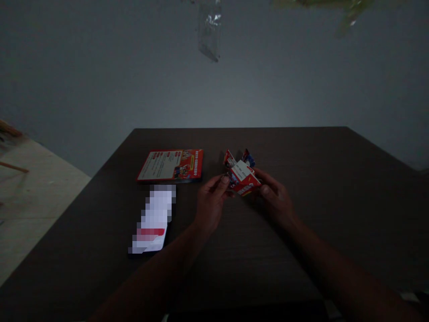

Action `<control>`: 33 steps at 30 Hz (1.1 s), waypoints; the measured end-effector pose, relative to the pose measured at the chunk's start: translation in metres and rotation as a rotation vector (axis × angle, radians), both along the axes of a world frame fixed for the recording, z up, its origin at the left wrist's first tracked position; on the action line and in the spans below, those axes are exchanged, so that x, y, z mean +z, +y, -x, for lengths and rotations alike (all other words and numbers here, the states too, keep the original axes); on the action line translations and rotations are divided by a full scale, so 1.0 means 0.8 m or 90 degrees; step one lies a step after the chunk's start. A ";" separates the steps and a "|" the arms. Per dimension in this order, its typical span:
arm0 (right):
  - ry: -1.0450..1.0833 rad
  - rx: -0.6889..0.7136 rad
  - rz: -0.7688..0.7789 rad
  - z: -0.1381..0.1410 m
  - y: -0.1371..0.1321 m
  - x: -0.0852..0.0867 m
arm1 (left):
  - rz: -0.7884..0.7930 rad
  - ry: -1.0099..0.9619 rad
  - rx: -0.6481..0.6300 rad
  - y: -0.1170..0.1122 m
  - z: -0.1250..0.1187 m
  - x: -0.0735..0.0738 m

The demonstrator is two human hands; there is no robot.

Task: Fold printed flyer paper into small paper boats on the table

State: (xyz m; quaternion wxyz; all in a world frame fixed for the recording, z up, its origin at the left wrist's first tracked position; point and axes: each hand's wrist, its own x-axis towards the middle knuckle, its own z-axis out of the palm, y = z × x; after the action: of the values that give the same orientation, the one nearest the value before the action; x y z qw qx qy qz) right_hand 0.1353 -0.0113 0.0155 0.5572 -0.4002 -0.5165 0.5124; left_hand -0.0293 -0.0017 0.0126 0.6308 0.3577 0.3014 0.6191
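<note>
Both hands over dark desk (301, 152), centre. Left hand (209, 203) and right hand (275, 197) each grasp a side of a small red-white carton (243, 176), fingers (224, 180) pinched on its edges, flaps open on top. Carton held just above desk. Red booklet (170, 165) lies flat to the left; a lit phone (152, 221) lies just in front of it. Dim light.

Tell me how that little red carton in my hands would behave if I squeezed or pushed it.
The little red carton looks like thin printed card with its flaps open, so it would probably dent or fold easily. The left hand and right hand hold it by the fingertips, so it seems light. Flat-sided, it should slide on the table, not roll.
</note>
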 end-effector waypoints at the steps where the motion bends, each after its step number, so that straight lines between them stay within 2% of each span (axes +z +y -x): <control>1: 0.002 0.001 0.003 0.000 0.000 -0.001 | 0.000 0.001 -0.001 0.000 0.000 0.000; 18: 0.018 -0.035 0.018 -0.002 0.000 -0.008 | 0.011 0.008 0.025 0.001 0.000 0.000; 33: -0.045 -0.132 0.012 0.001 0.002 -0.003 | 0.009 -0.015 0.014 0.002 -0.003 0.002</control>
State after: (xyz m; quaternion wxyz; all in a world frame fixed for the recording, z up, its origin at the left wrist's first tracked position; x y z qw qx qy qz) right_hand 0.1346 -0.0101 0.0134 0.5848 -0.4750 -0.4868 0.4421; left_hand -0.0271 -0.0002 0.0139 0.6298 0.3430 0.3022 0.6280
